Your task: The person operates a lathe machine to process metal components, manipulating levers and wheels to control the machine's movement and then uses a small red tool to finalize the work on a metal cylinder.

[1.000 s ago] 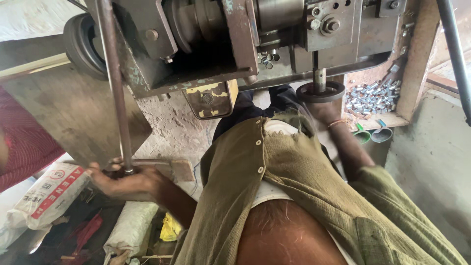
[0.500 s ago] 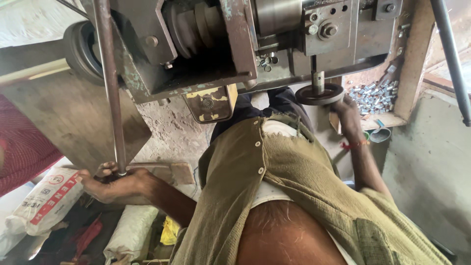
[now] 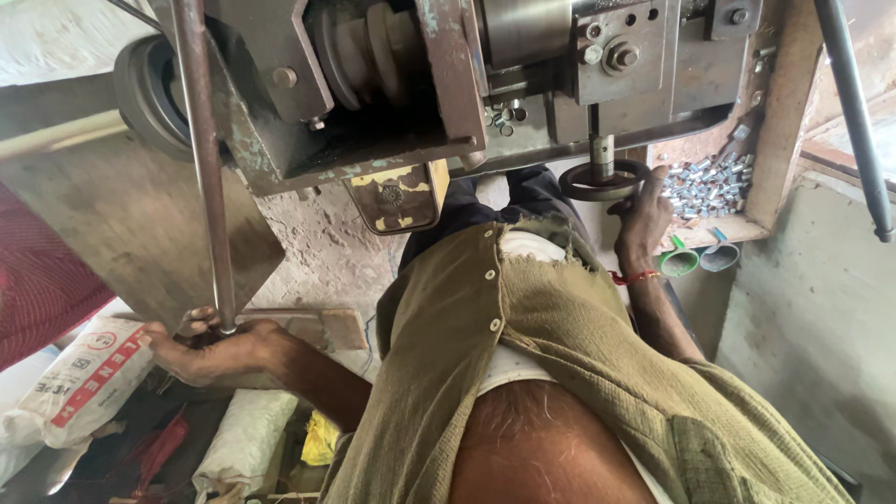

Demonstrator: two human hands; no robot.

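My left hand [image 3: 217, 349] is closed around the lower end of a long rusty metal rod [image 3: 203, 159] that rises to the machine above. My right hand [image 3: 642, 211], with a red thread on its wrist, reaches up to a small round handwheel [image 3: 597, 182] under the machine's vertical spindle. Its fingers curl on the wheel's right rim. The grey steel machine body [image 3: 467, 75] with its stepped pulley [image 3: 366, 51] fills the top of the view. My olive shirt [image 3: 523, 336] covers the middle.
A wooden tray holds several small shiny metal parts [image 3: 709, 182] to the right of the handwheel. Two small cups [image 3: 698, 258] sit below the tray. White printed sacks [image 3: 84, 378] and a red tool lie on the floor at left. A concrete wall [image 3: 812, 317] stands at right.
My right hand has slid from over the handwheel to its right rim, with the wrist lower. My left hand stays on the rod's lower end. The view has shifted slightly.
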